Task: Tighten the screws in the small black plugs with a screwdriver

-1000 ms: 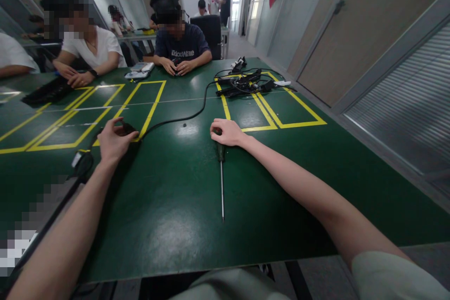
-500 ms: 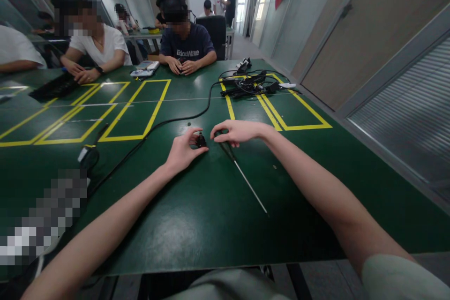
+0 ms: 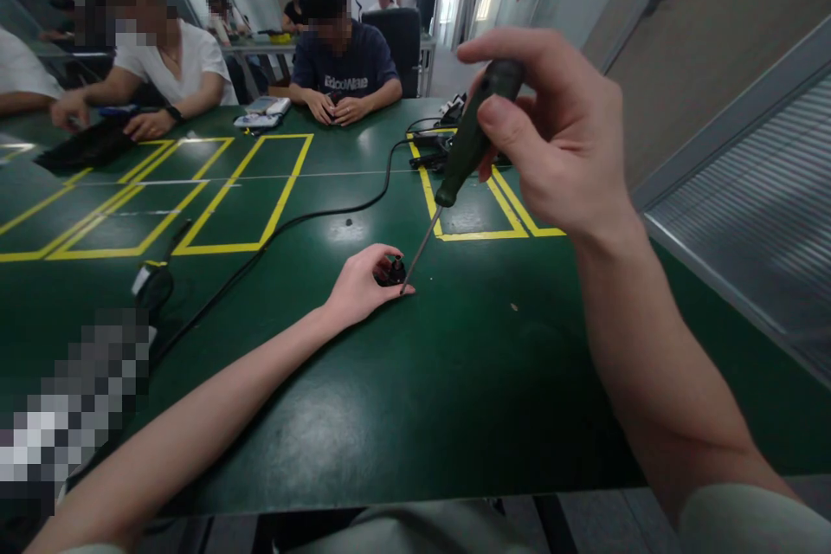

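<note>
My right hand (image 3: 558, 130) is raised above the table, closed around the dark green handle of a screwdriver (image 3: 473, 138). Its thin metal shaft slants down and to the left, and the tip reaches the thumb of my left hand (image 3: 363, 284), close to a small black part (image 3: 396, 271). That part stands on the table between my left thumb and fingers, which grip it from the left side. What kind of part it is, I cannot make out. Whether the tip touches the part is also unclear.
A black cable (image 3: 325, 213) curves over the green table (image 3: 363, 415) to a heap of black gear (image 3: 425, 157) at the back. At left lies a dark round item on a strap (image 3: 154, 284). Co-workers sit across the table, one in a navy shirt (image 3: 351, 61).
My right hand has lifted the screwdriver off the table and swung it upright, tip down toward the black part. My left hand and the part sit slightly further right in view.
</note>
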`<state>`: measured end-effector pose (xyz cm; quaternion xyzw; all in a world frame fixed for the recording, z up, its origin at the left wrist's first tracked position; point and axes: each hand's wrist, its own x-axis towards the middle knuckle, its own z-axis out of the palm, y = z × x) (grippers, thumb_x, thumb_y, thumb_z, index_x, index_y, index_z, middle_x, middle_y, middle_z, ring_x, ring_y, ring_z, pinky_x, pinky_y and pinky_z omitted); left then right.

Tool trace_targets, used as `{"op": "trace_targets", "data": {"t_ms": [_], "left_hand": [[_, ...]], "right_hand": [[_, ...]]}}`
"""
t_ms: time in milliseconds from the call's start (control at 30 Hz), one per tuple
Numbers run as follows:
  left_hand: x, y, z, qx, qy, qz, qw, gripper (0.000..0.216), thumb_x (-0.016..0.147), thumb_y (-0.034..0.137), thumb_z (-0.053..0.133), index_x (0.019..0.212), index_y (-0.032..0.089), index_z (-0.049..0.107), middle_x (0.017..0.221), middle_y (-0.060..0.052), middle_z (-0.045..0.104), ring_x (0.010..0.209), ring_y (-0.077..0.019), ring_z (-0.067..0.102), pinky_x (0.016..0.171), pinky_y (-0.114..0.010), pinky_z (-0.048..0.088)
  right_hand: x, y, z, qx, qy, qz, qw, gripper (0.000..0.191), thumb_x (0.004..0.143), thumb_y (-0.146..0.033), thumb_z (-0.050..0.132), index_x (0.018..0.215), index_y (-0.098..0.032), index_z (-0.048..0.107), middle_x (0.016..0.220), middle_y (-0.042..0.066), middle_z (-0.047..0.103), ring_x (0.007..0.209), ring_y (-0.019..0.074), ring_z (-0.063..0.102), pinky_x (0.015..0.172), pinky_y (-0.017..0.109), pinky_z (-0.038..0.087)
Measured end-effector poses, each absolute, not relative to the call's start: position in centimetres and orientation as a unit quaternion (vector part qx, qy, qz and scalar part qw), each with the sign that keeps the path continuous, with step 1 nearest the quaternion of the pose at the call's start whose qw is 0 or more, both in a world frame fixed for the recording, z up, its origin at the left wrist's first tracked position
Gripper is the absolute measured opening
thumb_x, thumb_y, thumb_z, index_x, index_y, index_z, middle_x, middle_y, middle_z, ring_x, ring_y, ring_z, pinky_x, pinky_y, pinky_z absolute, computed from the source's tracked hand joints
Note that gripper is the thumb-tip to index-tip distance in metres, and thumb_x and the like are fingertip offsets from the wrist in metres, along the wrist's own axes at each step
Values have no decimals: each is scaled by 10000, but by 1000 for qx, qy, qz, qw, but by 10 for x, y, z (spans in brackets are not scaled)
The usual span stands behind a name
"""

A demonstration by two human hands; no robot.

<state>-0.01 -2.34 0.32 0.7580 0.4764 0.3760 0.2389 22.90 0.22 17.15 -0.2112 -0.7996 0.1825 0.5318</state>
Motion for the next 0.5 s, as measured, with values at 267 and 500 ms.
{"op": "trace_targets", "data": {"t_ms": [267,500], "left_hand": [[0,-20,4,763,468,363,260,428,691,402,953,821,178,613,825,2,641,751,-168,613,695,-297,517],[1,-20,4,760,471,362,264,465,684,403,951,772,189,548,796,15,610,729,-161,585,670,-287,487]], "right_hand": [[224,2,166,-230,-800,102,545,301,1006,-463,594,1262,-319,662,1312,-5,695,793,61,657,616,206,537],[225,6,161,-229,-817,68,525,306,1021,-400,566,1313,-345,638,1272,0,683,822,84,654,661,221,565]]}}
